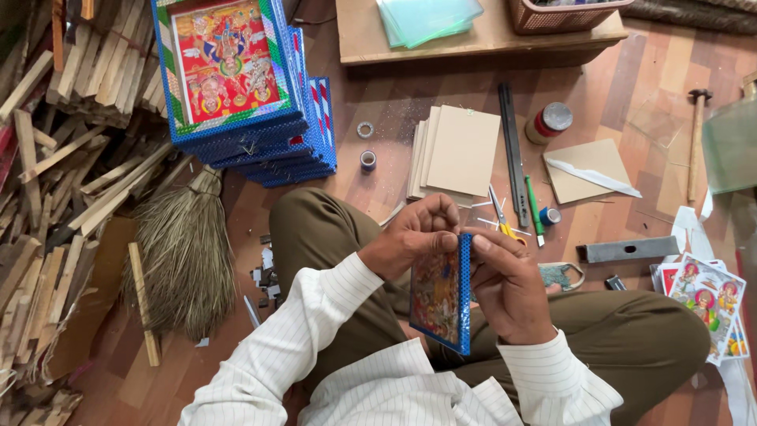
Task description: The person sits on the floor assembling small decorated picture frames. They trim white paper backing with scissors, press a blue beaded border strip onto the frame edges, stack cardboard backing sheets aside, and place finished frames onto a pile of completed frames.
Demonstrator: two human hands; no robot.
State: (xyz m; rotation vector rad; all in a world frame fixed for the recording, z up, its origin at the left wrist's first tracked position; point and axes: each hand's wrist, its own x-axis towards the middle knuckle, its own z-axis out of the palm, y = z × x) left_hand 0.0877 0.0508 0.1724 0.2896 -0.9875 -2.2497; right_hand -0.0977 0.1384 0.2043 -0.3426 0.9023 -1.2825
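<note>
Reddish floorboards (pixel 441 87) carry everything around a person sitting cross-legged, with loose work spread on all sides. At far left a big heap of wooden slats (pixel 55 181) leans toward a straw broom (pixel 185 252); a knock there could send sticks sliding under the knees. Beyond the left knee stands a stack of blue-bordered framed pictures (pixel 244 87), tall enough, I judge, to tip if bumped. At the far edge a low desk (pixel 473 35) holds glass panes (pixel 426 17) jutting over its edge, which could slide off and break. Nearer lie backing boards (pixel 457 150), a long dark ruler (pixel 512 154), a hammer (pixel 695 142) at far right, and yellow-handled scissors (pixel 501 217) just beyond the hands, where a dropped frame could land.

In the middle, over the lap, the small blue-edged frame (pixel 443 296) is held upright. The left hand (pixel 410 237) pinches its top corner; the right hand (pixel 509 288) is closed around its right edge, thumb pressing on top. Uneven pressing could, I think, twist the frame or slip the border.
</note>
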